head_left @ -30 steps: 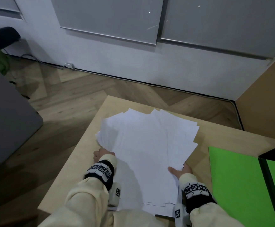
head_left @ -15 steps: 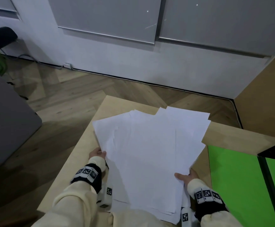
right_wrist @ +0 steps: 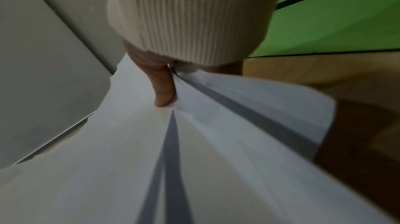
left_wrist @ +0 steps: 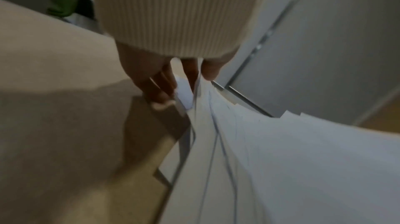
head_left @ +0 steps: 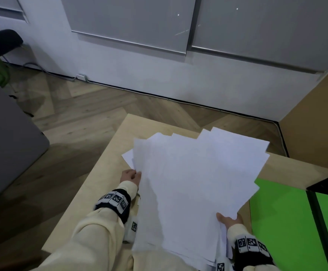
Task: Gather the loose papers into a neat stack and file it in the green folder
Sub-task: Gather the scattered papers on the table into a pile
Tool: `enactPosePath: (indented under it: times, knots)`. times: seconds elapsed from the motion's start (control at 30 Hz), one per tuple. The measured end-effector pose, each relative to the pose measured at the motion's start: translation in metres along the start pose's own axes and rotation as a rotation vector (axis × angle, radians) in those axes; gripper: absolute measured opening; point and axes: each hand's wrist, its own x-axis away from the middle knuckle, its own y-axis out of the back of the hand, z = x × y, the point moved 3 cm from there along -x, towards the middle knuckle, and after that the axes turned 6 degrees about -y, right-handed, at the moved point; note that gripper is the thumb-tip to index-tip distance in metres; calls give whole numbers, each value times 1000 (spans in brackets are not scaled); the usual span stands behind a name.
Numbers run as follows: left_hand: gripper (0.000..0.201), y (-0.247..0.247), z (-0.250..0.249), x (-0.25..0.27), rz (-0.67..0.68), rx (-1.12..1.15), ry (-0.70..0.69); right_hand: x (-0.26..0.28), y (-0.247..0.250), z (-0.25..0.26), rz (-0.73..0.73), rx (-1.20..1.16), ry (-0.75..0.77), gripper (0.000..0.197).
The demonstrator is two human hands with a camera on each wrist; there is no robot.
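A loose, fanned sheaf of white papers (head_left: 194,182) is lifted off the wooden table (head_left: 108,165), tilted up toward me. My left hand (head_left: 131,176) pinches its left edge between thumb and fingers (left_wrist: 201,73). My right hand (head_left: 228,220) grips the lower right edge, thumb (right_wrist: 163,89) on top and fingers hidden beneath the papers (right_wrist: 194,159). The sheets' edges are staggered, not squared. The green folder (head_left: 280,222) lies open and flat on the table to the right, apart from the papers (left_wrist: 281,159).
A dark phone-like object (head_left: 327,186) lies at the folder's far edge. The table's left edge drops to a wooden floor (head_left: 77,122). A grey panel (head_left: 6,143) stands at the left, a white wall (head_left: 159,79) behind, and a brown board (head_left: 315,124) at the right.
Both hands have lifted the sheaf off the table and tilted it up toward me. It has shifted right and now partly overlaps the folder's left corner in view.
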Motion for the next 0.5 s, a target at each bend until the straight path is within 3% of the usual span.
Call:
enactPosePath:
  times: [0.07,0.17,0.3,0.4,0.5]
  knots:
    - [51,-8,-8,3,106,-224,-51,-5,8,-2,-35,-19,-19,79]
    - [55,-22,-13,5,258,-550,-121,-8,16,-2,-86,-68,-86,88]
    - [53,-31,-14,7,367,-785,-243,-23,30,-7,-179,-178,-153,69]
    - [51,-32,-11,16,446,-843,-336,-8,19,2,-47,135,-134,62]
    - [50,-33,-6,25,384,-618,-345,-9,12,5,-58,242,-64,66]
